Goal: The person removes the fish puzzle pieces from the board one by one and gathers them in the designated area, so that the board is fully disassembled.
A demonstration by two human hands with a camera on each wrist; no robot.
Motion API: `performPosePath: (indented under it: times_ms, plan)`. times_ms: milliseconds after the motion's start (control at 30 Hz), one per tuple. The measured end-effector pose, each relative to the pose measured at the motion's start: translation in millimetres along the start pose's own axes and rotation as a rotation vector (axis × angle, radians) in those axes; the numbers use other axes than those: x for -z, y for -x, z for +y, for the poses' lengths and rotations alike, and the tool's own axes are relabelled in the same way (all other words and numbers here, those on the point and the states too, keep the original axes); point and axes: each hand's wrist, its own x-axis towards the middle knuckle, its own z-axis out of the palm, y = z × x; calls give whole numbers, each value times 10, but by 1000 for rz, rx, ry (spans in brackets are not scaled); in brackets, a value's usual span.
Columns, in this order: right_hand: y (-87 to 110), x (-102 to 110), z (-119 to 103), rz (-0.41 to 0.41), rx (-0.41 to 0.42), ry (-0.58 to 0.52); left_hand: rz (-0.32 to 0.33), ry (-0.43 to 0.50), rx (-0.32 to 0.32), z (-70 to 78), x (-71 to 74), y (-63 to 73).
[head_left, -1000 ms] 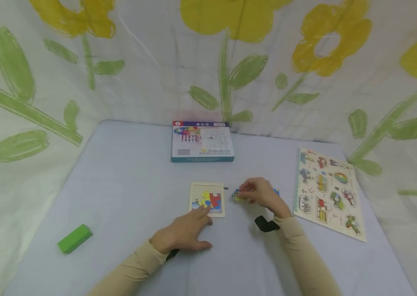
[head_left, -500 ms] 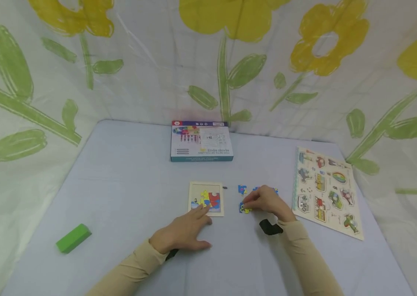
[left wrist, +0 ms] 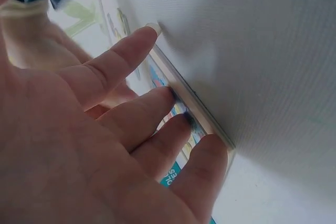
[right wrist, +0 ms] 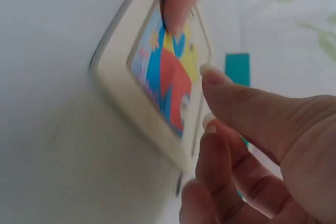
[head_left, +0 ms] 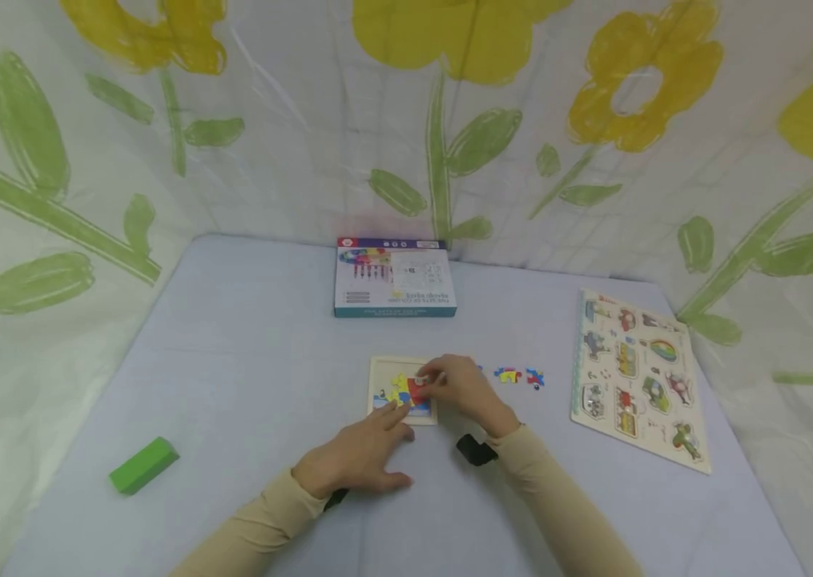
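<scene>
A small jigsaw puzzle in a pale wooden frame (head_left: 374, 377) lies in the middle of the table, with yellow, red and blue pieces inside. My left hand (head_left: 359, 455) has its fingers spread, fingertips on the frame's near edge. Above the red part (right wrist: 176, 80) of the puzzle is my right hand (head_left: 465, 393), bent at the fingers. The right wrist view shows a gap between its thumb and index fingertip, with nothing held there. Loose pieces lie right of the frame, among them a blue-yellow puzzle piece (head_left: 508, 374) and a blue-red puzzle piece (head_left: 536, 377).
A flat cardboard box (head_left: 395, 280) lies behind the frame. To the right is a wooden picture board (head_left: 640, 381) with vehicle pieces. A green block (head_left: 145, 466) sits at the left. A flower-printed curtain (head_left: 291, 144) hangs behind the table.
My right hand put a blue-yellow puzzle piece down among the loose ones, then moved left over the frame's right side. My left hand has stayed at the frame's near edge.
</scene>
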Motion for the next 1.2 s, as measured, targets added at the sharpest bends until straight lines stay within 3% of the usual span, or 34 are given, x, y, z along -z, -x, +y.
performPosePath:
  times_ms: [133, 367, 900, 1200]
  plan:
    - [-164, -93, -133, -82, 55, 61, 15, 2, -22, -15, -17, 8]
    - [-306, -93, -172, -169, 10, 27, -18, 80, -33, -109, -31, -23]
    - [-330, -89, -169, -158, -2, -97, -21, 95, 21, -79, -1, -26]
    - [-319, -111, -88, -128, 25, -141, -15, 93, 4, -95, -1, -29]
